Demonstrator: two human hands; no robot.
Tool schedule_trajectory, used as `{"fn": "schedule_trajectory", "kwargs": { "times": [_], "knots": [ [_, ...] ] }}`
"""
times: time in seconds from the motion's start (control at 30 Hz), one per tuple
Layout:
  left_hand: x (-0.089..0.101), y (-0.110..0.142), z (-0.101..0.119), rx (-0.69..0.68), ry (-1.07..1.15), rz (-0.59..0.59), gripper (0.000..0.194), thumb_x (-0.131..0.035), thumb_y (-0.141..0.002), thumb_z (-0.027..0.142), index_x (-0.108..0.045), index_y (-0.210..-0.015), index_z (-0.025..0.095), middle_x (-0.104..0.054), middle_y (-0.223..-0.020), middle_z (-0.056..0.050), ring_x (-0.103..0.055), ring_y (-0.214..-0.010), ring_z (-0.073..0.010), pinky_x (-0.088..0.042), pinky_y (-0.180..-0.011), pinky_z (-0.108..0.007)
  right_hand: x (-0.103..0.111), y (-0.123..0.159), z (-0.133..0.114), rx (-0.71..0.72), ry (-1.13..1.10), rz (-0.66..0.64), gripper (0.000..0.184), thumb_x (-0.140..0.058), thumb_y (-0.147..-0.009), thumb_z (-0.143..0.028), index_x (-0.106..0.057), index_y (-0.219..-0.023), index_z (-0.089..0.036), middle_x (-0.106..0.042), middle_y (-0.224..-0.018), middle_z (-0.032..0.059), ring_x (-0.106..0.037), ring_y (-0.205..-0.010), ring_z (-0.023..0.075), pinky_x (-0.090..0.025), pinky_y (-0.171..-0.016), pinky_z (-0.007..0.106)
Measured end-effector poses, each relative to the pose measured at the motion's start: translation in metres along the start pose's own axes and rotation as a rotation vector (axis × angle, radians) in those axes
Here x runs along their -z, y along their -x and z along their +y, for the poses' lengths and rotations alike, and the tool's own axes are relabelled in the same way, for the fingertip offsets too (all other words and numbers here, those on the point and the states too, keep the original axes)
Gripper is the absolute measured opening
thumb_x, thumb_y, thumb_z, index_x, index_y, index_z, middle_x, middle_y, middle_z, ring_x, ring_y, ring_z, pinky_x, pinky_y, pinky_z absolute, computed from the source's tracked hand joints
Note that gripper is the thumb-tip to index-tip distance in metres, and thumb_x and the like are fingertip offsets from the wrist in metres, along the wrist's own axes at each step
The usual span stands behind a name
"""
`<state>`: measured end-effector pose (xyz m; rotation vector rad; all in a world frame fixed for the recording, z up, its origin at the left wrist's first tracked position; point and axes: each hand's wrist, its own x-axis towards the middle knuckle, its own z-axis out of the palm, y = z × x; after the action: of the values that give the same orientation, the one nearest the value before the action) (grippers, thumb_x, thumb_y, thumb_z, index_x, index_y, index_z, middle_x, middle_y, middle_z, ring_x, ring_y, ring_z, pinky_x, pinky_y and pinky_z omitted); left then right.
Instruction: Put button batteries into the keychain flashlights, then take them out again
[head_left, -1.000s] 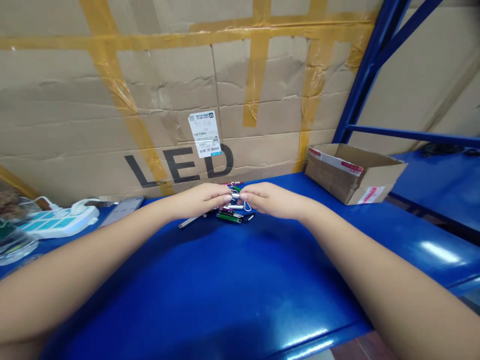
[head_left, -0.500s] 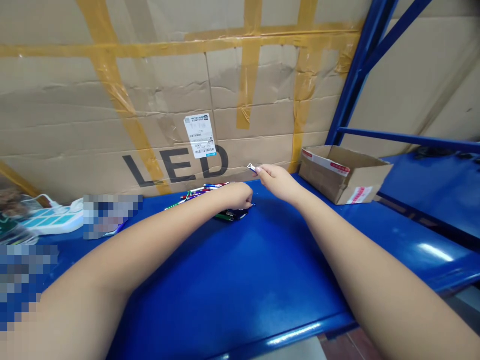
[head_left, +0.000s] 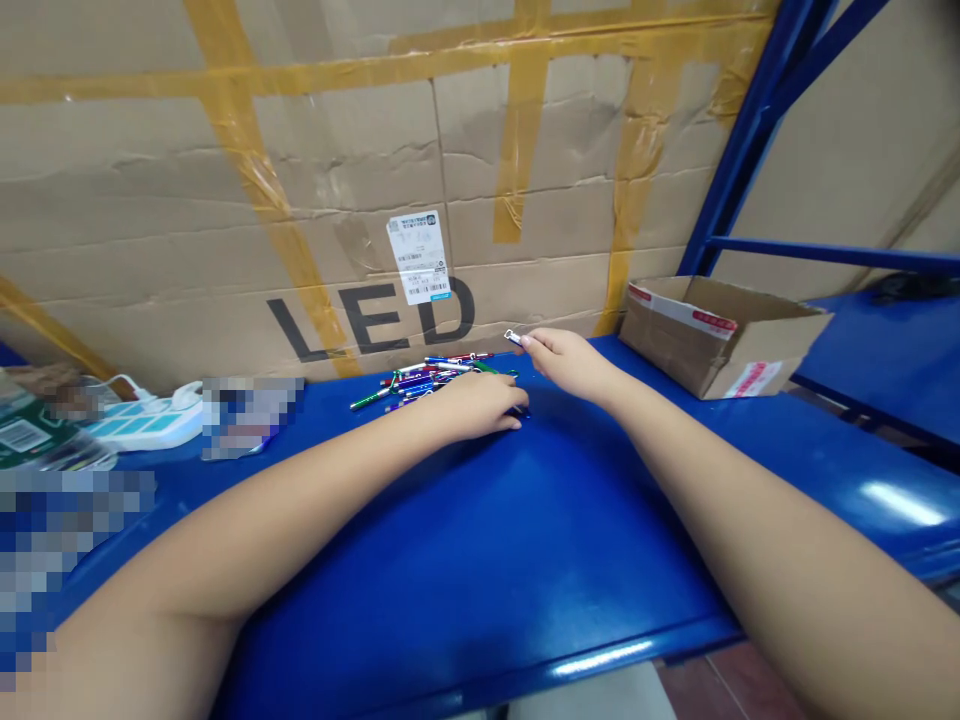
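A loose pile of slim pen-like sticks (head_left: pixel 409 380) in shiny red, blue, green and silver lies on the blue tabletop (head_left: pixel 480 540), close to the cardboard wall. My left hand (head_left: pixel 487 402) is over the right end of this pile, palm down, its fingers slightly apart and bent. Its fingertips rest at a few dark sticks, partly hidden beneath them. To the right and a little above the table, my right hand (head_left: pixel 559 360) pinches a slim stick with a silver loop-shaped end (head_left: pixel 513 338) between thumb and fingers. Most of that stick is covered by the hand.
A large taped carton (head_left: pixel 360 220) printed LED stands behind the table. An open cardboard box (head_left: pixel 675 335) sits at the back right beside a blue rack post (head_left: pixel 739 150). On the left are a power strip (head_left: pixel 161 425) with plugs and a clear-and-green plastic bag (head_left: pixel 45 435).
My left hand has loosened from a closed grasp and spread its fingers over the pile. My right hand keeps its pinch. The whole view has shifted slightly.
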<state>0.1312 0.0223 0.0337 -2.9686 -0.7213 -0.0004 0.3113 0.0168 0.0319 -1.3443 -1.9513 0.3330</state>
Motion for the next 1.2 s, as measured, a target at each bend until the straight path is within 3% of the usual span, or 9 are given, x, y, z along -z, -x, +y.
{"fn": "schedule_trajectory", "kwargs": {
  "times": [0.2, 0.33, 0.43, 0.6, 0.67, 0.77, 0.87, 0.97, 1.2],
  "knots": [
    [-0.007, -0.022, 0.015, 0.049, -0.017, 0.038, 0.028, -0.052, -0.090, 0.037, -0.069, -0.092, 0.015, -0.068, -0.088, -0.012, -0.065, -0.084, -0.0286, -0.048, -0.068, -0.035, -0.007, 0.000, -0.001, -0.010, 0.049, -0.056, 0.035, -0.037, -0.094, -0.035, -0.065, -0.088, -0.014, -0.066, -0.080, 0.0073, -0.056, -0.074, 0.0175, -0.041, -0.070, 0.028],
    [-0.008, -0.025, 0.019, 0.100, 0.018, 0.053, 0.017, -0.055, -0.088, 0.024, -0.069, -0.089, 0.014, -0.069, -0.084, -0.011, -0.065, -0.077, -0.0234, -0.048, -0.066, -0.032, -0.008, -0.001, 0.000, -0.006, 0.058, -0.068, 0.035, -0.037, -0.094, -0.034, -0.065, -0.089, -0.013, -0.068, -0.087, 0.0091, -0.058, -0.080, 0.0191, -0.041, -0.073, 0.029],
    [-0.011, -0.024, 0.018, 0.067, 0.053, 0.057, 0.019, -0.057, -0.088, 0.031, -0.069, -0.092, 0.016, -0.070, -0.084, -0.008, -0.066, -0.077, -0.0210, -0.049, -0.066, -0.030, -0.008, -0.001, 0.002, -0.005, 0.049, -0.067, 0.037, -0.036, -0.094, -0.038, -0.065, -0.091, -0.013, -0.068, -0.086, 0.0090, -0.058, -0.078, 0.0193, -0.042, -0.072, 0.030],
    [-0.020, -0.025, 0.018, -0.006, 0.036, 0.122, 0.029, -0.061, -0.086, 0.029, -0.065, -0.113, 0.017, -0.065, -0.116, -0.012, -0.063, -0.102, -0.0268, -0.050, -0.084, -0.038, -0.008, -0.003, 0.005, 0.005, 0.044, -0.056, 0.034, -0.038, -0.093, -0.035, -0.065, -0.088, -0.015, -0.069, -0.086, 0.0080, -0.059, -0.078, 0.0190, -0.042, -0.072, 0.029],
    [-0.025, -0.027, 0.018, -0.053, 0.038, 0.135, 0.031, -0.057, -0.089, 0.025, -0.062, -0.119, 0.021, -0.062, -0.124, -0.009, -0.060, -0.110, -0.0242, -0.047, -0.092, -0.038, -0.008, -0.004, 0.006, 0.009, 0.040, -0.044, 0.035, -0.038, -0.093, -0.036, -0.065, -0.089, -0.015, -0.069, -0.087, 0.0079, -0.059, -0.078, 0.0190, -0.042, -0.071, 0.029],
    [-0.028, -0.030, 0.018, -0.108, 0.047, 0.126, 0.024, -0.052, -0.092, 0.020, -0.067, -0.109, 0.024, -0.067, -0.116, -0.004, -0.059, -0.111, -0.0202, -0.044, -0.097, -0.035, -0.007, -0.003, 0.004, 0.023, 0.031, -0.045, 0.037, -0.036, -0.093, -0.037, -0.064, -0.091, -0.014, -0.068, -0.085, 0.0078, -0.058, -0.075, 0.0187, -0.042, -0.069, 0.029],
    [-0.022, -0.027, 0.022, -0.106, 0.048, 0.117, 0.018, -0.054, -0.090, 0.021, -0.070, -0.097, 0.018, -0.069, -0.106, -0.009, -0.058, -0.112, -0.0256, -0.041, -0.098, -0.041, -0.007, -0.002, 0.000, 0.053, 0.023, -0.076, 0.034, -0.038, -0.092, -0.036, -0.064, -0.088, -0.015, -0.067, -0.082, 0.0062, -0.056, -0.073, 0.0177, -0.041, -0.068, 0.028],
    [-0.014, -0.023, 0.029, -0.099, 0.088, 0.078, 0.014, -0.057, -0.087, 0.020, -0.070, -0.092, 0.016, -0.070, -0.101, -0.009, -0.059, -0.107, -0.0265, -0.043, -0.092, -0.040, -0.007, 0.001, -0.005, 0.083, 0.014, -0.108, 0.033, -0.039, -0.091, -0.038, -0.061, -0.081, -0.016, -0.065, -0.078, 0.0045, -0.054, -0.070, 0.0167, -0.040, -0.067, 0.028],
    [-0.004, -0.021, 0.038, -0.072, 0.320, -0.051, 0.006, -0.064, -0.081, 0.019, -0.068, -0.083, 0.016, -0.071, -0.080, -0.001, -0.063, -0.069, -0.0133, -0.044, -0.062, -0.023, -0.007, 0.003, -0.008, 0.107, 0.012, -0.127, 0.032, -0.037, -0.092, -0.040, -0.055, -0.076, -0.018, -0.061, -0.077, 0.0035, -0.052, -0.072, 0.0164, -0.039, -0.067, 0.029]
  ]
}}
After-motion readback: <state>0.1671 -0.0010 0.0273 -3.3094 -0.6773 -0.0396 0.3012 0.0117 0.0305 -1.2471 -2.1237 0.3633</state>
